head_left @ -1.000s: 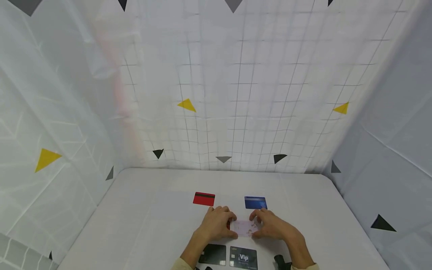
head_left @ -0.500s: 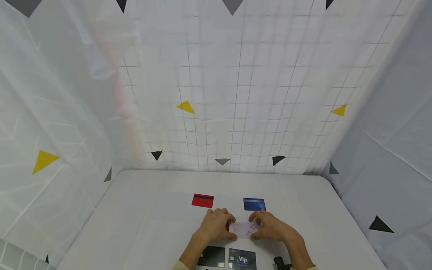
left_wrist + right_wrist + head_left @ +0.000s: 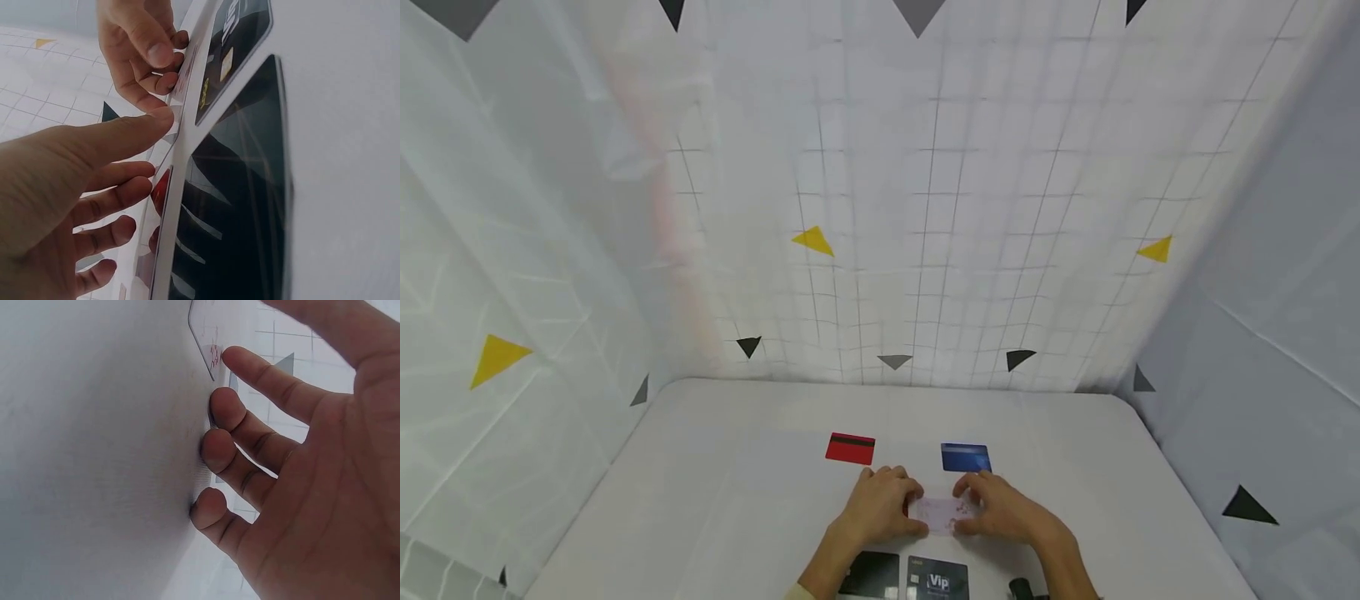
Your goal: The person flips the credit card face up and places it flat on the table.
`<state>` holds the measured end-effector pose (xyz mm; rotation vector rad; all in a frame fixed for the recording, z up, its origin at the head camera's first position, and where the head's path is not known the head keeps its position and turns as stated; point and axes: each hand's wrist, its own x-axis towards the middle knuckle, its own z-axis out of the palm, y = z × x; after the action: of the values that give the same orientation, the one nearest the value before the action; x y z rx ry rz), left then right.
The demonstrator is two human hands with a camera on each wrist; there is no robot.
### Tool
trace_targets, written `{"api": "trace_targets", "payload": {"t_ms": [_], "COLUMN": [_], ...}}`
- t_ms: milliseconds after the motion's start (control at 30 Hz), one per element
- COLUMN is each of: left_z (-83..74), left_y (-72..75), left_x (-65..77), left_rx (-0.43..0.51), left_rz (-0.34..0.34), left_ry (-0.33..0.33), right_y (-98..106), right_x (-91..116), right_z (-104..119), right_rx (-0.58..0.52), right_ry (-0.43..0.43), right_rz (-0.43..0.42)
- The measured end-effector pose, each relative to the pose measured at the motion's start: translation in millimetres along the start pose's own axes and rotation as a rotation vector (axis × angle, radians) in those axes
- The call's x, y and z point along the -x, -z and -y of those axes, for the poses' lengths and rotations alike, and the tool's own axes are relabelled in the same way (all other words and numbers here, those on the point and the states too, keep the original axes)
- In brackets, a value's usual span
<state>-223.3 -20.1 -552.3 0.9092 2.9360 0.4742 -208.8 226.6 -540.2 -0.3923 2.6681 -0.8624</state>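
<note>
A pale pink card (image 3: 937, 515) with small reddish print lies flat on the white table between the two hands. My left hand (image 3: 878, 505) grips its left end, thumb at the near edge and index finger at the far edge. At the right end, my right hand (image 3: 1006, 510) holds the card the same way, its other fingertips (image 3: 219, 450) resting on the table. Part of a red card (image 3: 160, 192) shows under the left fingers, mostly hidden by that hand in the head view.
Beyond the hands lie a red card with a dark stripe (image 3: 851, 448) and a blue card (image 3: 966, 457). Nearer are a dark card (image 3: 872, 575), partly behind the left wrist, and a black card marked Vip (image 3: 937, 577). White sheeting (image 3: 880, 208) encloses the table (image 3: 737, 483).
The head view has tilted slightly, so everything sits a little lower in it. Hands and cards keep the same places relative to each other.
</note>
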Motion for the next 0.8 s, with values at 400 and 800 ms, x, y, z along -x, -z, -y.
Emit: {"api": "trace_targets", "payload": {"t_ms": [400, 800], "left_z": [-2.4, 4.4], "left_y": [-0.5, 4.7], "left_x": [0.3, -19.4], "left_rx": [-0.036, -0.11], "left_rz": [-0.025, -0.084], "left_ry": [-0.025, -0.045], "right_y": [3.6, 43.2], "right_x": [4.7, 13.5], "right_z": [7.6, -0.1], "right_rx": [0.097, 0.164], "right_ry": [0.005, -0.017], "right_rz": [-0.087, -0.257]}}
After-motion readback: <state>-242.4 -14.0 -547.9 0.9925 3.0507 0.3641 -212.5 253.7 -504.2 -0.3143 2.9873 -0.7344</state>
